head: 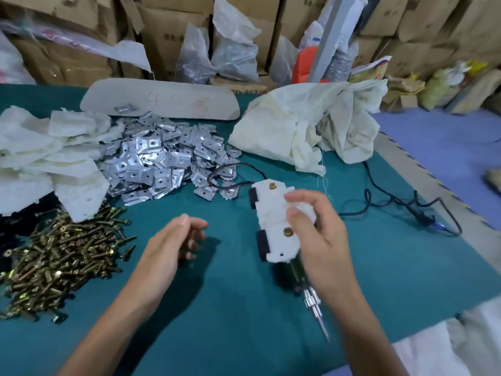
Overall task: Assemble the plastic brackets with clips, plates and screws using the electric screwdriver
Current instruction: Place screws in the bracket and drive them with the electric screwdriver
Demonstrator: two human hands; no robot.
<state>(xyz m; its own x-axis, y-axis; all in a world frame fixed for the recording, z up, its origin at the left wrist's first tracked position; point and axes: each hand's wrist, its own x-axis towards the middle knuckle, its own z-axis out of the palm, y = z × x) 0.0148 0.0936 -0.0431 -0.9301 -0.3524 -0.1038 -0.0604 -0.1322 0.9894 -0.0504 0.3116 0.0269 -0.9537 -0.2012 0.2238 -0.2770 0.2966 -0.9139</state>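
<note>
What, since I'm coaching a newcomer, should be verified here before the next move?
1. Part secured: ok, the right hand holds the bracket.
2. Screws fitted: ok, two brass screw heads show on the bracket. Fully driven: cannot tell.
3. Clips fitted: ok, two black clips sit on its left edge.
4. Other hand free: ok, the left hand holds nothing.
5. Tool in hand: not ok, the electric screwdriver lies on the table under the right hand.
6. Supplies: ok, the screw pile and plate pile lie to the left.
</note>
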